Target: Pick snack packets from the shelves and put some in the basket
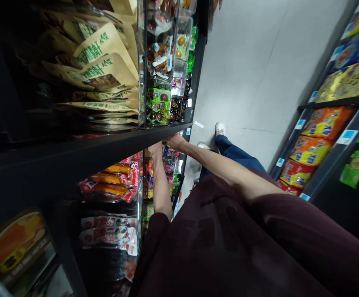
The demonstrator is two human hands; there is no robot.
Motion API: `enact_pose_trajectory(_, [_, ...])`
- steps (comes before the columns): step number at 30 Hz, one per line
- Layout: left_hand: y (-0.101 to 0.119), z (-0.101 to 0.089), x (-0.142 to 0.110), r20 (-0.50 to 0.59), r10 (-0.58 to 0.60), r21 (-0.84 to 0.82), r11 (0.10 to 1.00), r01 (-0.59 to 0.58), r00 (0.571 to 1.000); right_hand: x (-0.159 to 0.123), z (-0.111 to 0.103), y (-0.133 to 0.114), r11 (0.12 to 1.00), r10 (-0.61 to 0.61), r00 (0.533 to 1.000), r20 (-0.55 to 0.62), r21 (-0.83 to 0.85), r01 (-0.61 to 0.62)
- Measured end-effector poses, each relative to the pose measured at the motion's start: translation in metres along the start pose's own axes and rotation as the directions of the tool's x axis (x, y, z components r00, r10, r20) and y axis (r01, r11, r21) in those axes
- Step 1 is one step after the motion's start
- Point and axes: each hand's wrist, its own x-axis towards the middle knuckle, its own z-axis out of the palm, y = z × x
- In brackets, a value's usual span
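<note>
My left hand (156, 147) reaches in under the black shelf edge (114, 144), which hides its fingers. Just to its right, my right hand (176, 142) is bent inward at the same bins. Its fingers look curled, and what they hold, if anything, is too small and dark to name. Small dark blue wrapped snacks (166, 150) lie between the two hands. Below them, clear bins hold colourful small packets (169, 168). Red snack packs (117, 179) with orange sticks inside lie left of my left forearm.
Above the edge stand kraft-paper snack bags (102, 72) and clear bins of green-wrapped snacks (158, 105). Red and white packets (109, 229) lie lower left. Across the grey floor (244, 62), another shelf holds orange and yellow bags (310, 150). My white shoe (220, 128) stands in the aisle.
</note>
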Motion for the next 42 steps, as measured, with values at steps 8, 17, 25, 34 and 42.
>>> enact_pose_trajectory(8, [0.006, 0.022, 0.010, -0.073, -0.003, 0.102, 0.995, 0.011, 0.997, 0.003, 0.000, -0.005, 0.997, -0.022, 0.999, 0.038, -0.078, 0.025])
enact_pose_trajectory(17, [0.002, 0.015, -0.018, -0.081, 0.183, -0.032, 0.982, -0.186, 0.980, -0.056, 0.011, 0.027, 0.993, -0.027, 0.987, -0.161, 0.111, 0.045])
enact_pose_trajectory(25, [-0.008, -0.004, -0.047, -0.258, 0.170, -0.165, 0.962, -0.217, 0.951, -0.128, 0.057, 0.094, 0.817, 0.400, 0.880, -0.257, 0.535, -0.215])
enact_pose_trajectory(34, [0.047, 0.084, -0.168, -0.363, 0.291, -0.396, 0.812, -0.429, 0.885, -0.164, 0.131, 0.233, 0.465, 0.817, 0.577, 0.004, 0.589, -0.661])
enact_pose_trajectory(42, [0.115, 0.327, -0.234, 0.554, -0.116, -0.286, 0.904, 0.319, 0.824, -0.063, 0.253, 0.378, 0.506, 0.784, 0.620, 0.047, 0.530, -0.680])
